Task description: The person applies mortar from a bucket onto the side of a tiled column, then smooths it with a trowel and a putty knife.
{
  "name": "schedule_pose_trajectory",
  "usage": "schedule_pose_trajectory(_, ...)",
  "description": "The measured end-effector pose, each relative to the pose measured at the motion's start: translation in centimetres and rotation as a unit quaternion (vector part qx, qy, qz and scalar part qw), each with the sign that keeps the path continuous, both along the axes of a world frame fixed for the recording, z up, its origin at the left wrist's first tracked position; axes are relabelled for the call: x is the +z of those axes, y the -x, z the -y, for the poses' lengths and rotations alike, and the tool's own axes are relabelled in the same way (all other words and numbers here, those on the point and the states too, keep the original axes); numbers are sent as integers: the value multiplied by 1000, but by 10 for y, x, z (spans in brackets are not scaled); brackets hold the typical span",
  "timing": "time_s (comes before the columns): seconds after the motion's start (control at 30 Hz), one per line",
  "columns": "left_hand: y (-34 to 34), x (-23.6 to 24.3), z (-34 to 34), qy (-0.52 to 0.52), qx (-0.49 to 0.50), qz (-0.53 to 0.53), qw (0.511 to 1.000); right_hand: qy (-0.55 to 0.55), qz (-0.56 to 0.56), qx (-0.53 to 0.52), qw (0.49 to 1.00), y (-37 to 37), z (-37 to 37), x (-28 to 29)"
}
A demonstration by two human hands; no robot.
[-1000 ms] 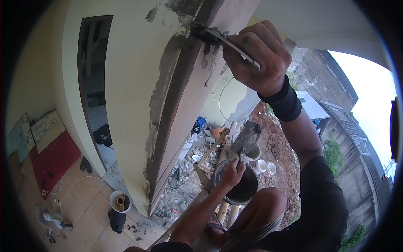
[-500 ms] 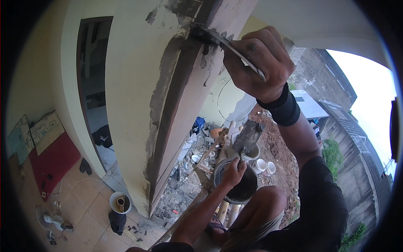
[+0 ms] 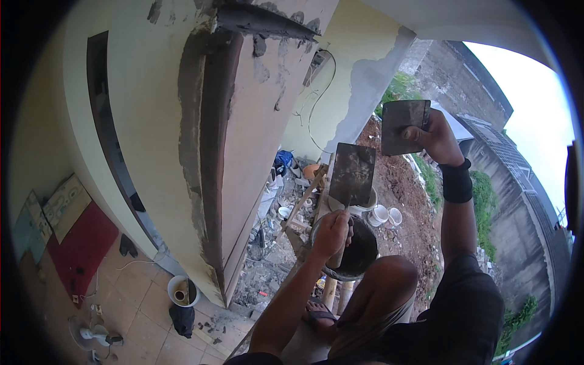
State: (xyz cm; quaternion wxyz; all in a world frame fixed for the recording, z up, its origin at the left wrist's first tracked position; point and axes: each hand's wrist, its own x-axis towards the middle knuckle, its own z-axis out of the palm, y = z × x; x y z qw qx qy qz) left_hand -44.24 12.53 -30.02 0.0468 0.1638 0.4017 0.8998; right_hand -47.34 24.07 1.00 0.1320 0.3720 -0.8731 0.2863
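My left hand (image 3: 331, 236) is closed round the handle of a trowel (image 3: 351, 175), its grey-smeared rectangular blade pointing up and away from me. To the right, my right hand (image 3: 445, 140) grips a flat rectangular scraper blade (image 3: 396, 125), thumb on its near face. The two blades are close together but apart. Below the trowel stands a dark bucket (image 3: 368, 250), its inside in shadow. At the left rises a wall corner (image 3: 216, 103) with a dark grey mortar strip down its edge. A thicker band of wet mortar (image 3: 267, 23) crosses its upper part.
Rubble (image 3: 258, 283) covers the ground beyond the wall, with several white tubs (image 3: 378, 215) near reddish soil. A white bucket (image 3: 182, 286) and a red board (image 3: 82, 249) are on the tiled floor at left. My knee (image 3: 392, 277) is bent beside the dark bucket.
My right hand has left the wall corner with the scraper blade and moved down and right. My left hand's trowel has turned its blade more upright. The view has shifted.
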Motion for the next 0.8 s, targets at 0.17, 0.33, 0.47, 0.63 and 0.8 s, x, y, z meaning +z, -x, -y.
schedule_pose_trajectory(0.17, -8, 20, 34, -10, -119, 71, 990, -97, 175, -23, 980, 27, -33, -46)
schedule_pose_trajectory(0.33, -14, 13, 44, -64, -189, 104, 974, -84, 146, 39, 985, 44, -47, -85)
schedule_pose_trajectory(0.47, -17, 2, 56, -66, -175, 127, 974, -54, 159, 15, 986, 50, -59, -96)
schedule_pose_trajectory(0.63, -11, 9, 65, 11, -64, 56, 996, 106, 138, -70, 982, 51, -60, -96)
schedule_pose_trajectory(0.8, -14, 19, 45, 88, 124, 7, 988, 88, -50, -97, 990, 24, -47, -104)
